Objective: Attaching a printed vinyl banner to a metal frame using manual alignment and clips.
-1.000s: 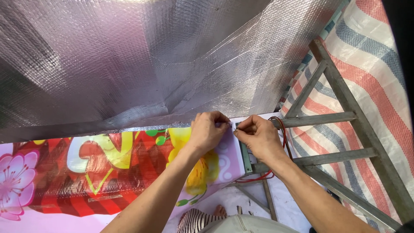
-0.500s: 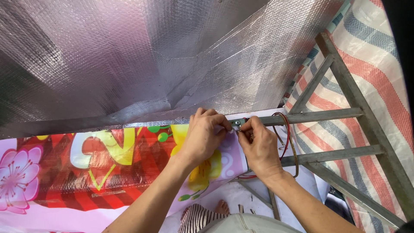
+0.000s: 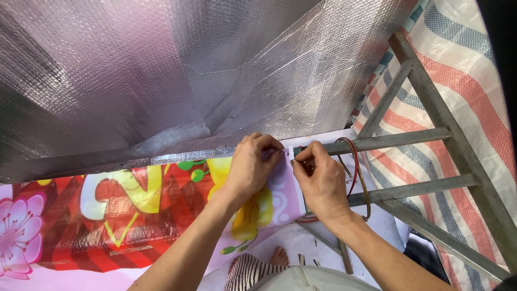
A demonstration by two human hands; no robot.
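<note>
My left hand (image 3: 253,164) and my right hand (image 3: 320,180) meet at the top edge of a colourful printed banner (image 3: 134,210), where it joins a horizontal metal bar (image 3: 388,140). The fingertips of both hands pinch a small white tie (image 3: 291,152) at that spot. What exactly lies between the fingers is too small to tell. A crinkled silver foil sheet (image 3: 177,70) hangs above both hands.
A metal frame with angled bars (image 3: 431,178) runs down the right side, over a red, white and blue striped tarpaulin (image 3: 468,81). Red and brown wires (image 3: 360,178) loop beside my right hand. Below, a bare foot (image 3: 279,256) and striped cloth (image 3: 247,272) show.
Both hands have stayed at the same joint on the bar, shifting slightly closer together while the fingertips work at the tie. The view has drifted a little.
</note>
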